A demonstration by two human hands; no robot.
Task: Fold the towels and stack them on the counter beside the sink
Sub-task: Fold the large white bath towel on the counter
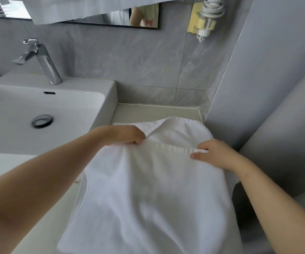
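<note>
Grey tiled wall [139,57] is filling the back and right of the view, meeting a plain grey panel in the right corner.

White towel [148,189] is taking up the centre and lower middle. Its far end is lying on the counter just right of the sink, and the rest is hanging toward the camera off the counter's front edge. The near part is showing blurred. The far end is lying doubled over, with a ribbed border band running across between the two hands and a second ribbed edge curving behind it.

White sink [109,99] is sitting on the left, its right wall standing just beside the towel's far left corner.

Pale counter [157,110] is showing as a bare strip between the towel and the wall, and again at lower left under the left forearm.

Mirror [111,17] is hanging at the top, with a white cloth draping across its upper edge; cannot tell what that cloth is.

Chrome faucet [41,59] is standing on the sink's back ledge, spout pointing left.

Hair dryer [208,17] is sitting in a yellow wall holder at upper right, cord coiled around it.

Left hand [124,134] is gripping the towel's left edge near the sink, fingers curled under into the cloth.

Right hand [214,154] is pinching the right end of the ribbed band between thumb and fingers.

Drain [42,121] is sitting in the basin floor, an overflow slot [49,92] showing above it.
</note>
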